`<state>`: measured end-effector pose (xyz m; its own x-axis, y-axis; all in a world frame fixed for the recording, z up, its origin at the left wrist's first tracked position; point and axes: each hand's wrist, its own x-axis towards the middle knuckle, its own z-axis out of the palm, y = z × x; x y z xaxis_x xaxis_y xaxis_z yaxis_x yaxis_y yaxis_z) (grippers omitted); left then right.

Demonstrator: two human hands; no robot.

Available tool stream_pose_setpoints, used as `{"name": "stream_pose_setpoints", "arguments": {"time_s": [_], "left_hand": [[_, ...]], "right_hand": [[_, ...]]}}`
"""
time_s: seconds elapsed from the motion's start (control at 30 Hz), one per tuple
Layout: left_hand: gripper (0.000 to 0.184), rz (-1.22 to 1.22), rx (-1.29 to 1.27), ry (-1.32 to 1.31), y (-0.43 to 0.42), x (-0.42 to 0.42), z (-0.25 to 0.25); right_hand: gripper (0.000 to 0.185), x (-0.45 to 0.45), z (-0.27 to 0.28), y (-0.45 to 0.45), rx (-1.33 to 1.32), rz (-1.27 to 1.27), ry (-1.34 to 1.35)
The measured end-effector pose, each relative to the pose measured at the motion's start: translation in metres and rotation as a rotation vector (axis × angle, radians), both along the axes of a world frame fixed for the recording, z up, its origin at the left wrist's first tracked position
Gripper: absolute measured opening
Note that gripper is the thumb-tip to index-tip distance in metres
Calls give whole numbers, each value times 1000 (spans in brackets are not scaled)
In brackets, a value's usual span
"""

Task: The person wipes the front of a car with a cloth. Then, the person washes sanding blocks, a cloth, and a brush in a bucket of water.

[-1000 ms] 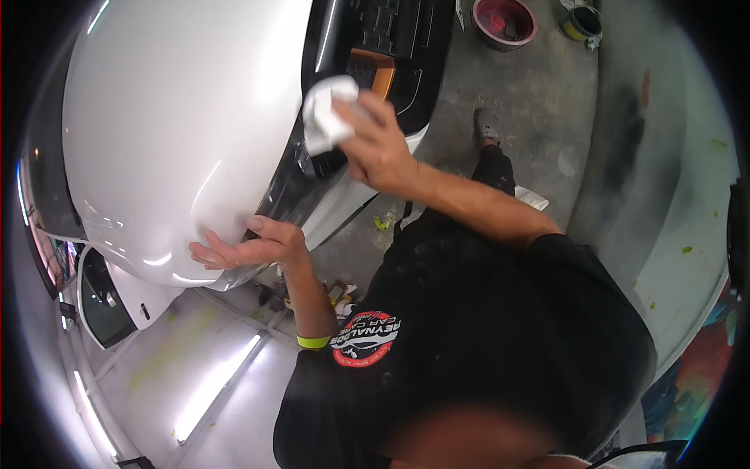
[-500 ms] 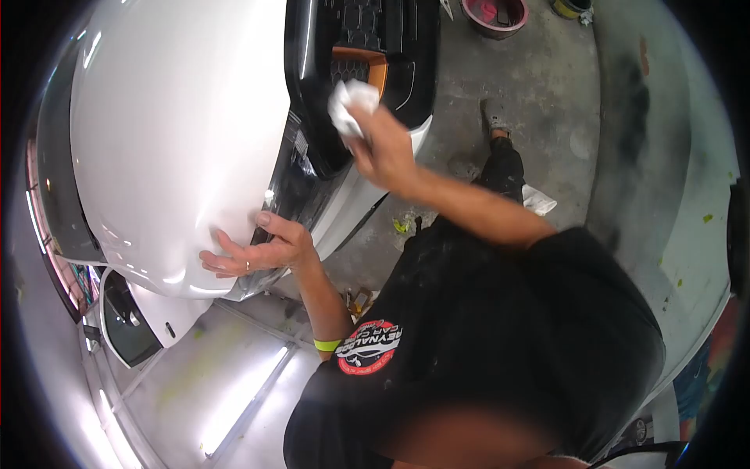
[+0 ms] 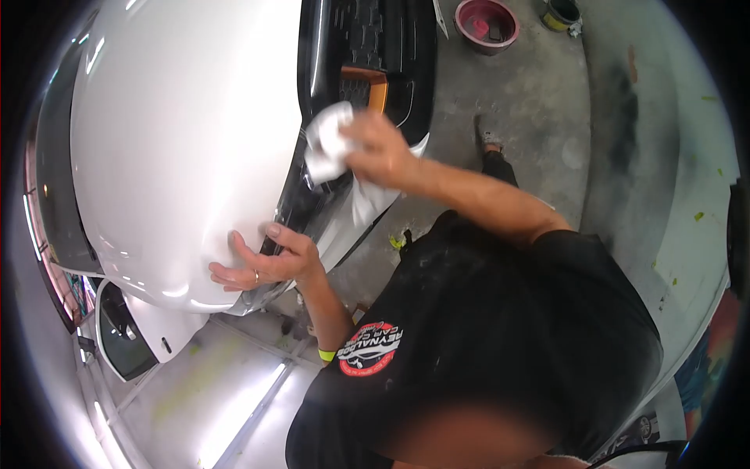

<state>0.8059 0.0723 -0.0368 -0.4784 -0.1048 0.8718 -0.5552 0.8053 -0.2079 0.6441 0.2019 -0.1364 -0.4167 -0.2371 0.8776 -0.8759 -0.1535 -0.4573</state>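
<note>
Cloth (image 3: 326, 139) has shifted left at upper centre, right fingers (image 3: 375, 131) clamped on it, left fingers (image 3: 262, 267) apart; likely wiping, next needing even pressure.

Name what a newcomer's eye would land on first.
Probably the big white hood, filling the upper left, with the left hand at its edge. Then the white cloth in the right hand, by the black grille at upper centre. Last, the reddish basin on the floor, top right.
</note>
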Motion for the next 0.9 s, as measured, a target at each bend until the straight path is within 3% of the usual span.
{"name": "stream_pose_setpoints", "arguments": {"time_s": [0.03,0.07,0.1,0.13,0.17,0.23,0.3,0.37,0.47,0.5,0.6,0.67,0.7,0.8,0.87,0.9], "left_hand": [[50,1,5,5,0,-2,-1],[49,6,17,0,1,0,-1],[49,12,26,-2,1,2,0],[49,16,22,-1,2,1,2],[48,6,19,1,2,0,3],[47,-7,25,4,3,2,3],[47,-28,26,24,-1,-2,2],[46,3,36,17,0,-6,3],[46,-8,47,-6,3,-5,3],[45,24,24,-9,5,-5,3],[45,45,13,-26,8,-6,-1],[46,52,8,-12,7,-7,-1],[48,46,5,-7,7,-7,-2],[47,54,-32,-5,-2,-4,-5],[47,61,-13,-13,1,-5,-6],[46,57,-26,-22,1,-2,-6]], "right_hand": [[24,-36,19,-12,-10,-203,-68],[19,-70,53,-14,157,-421,-174],[9,-115,60,-26,173,-391,-390],[8,-171,23,-49,154,-288,-496],[8,-164,44,-44,151,-288,-497],[40,-137,112,-19,240,-239,-686],[35,-68,69,-26,91,-466,-234],[41,5,41,-18,29,-245,-166],[56,52,7,4,7,-22,-264],[53,60,-5,13,43,8,-325],[54,73,-35,26,116,-63,-646],[37,53,-73,23,43,-297,-1014],[32,32,-93,26,127,-391,-1057],[26,-8,-105,26,196,-473,-842],[29,-37,-111,17,173,-665,-911],[38,-38,-105,18,233,-597,-989]]}}
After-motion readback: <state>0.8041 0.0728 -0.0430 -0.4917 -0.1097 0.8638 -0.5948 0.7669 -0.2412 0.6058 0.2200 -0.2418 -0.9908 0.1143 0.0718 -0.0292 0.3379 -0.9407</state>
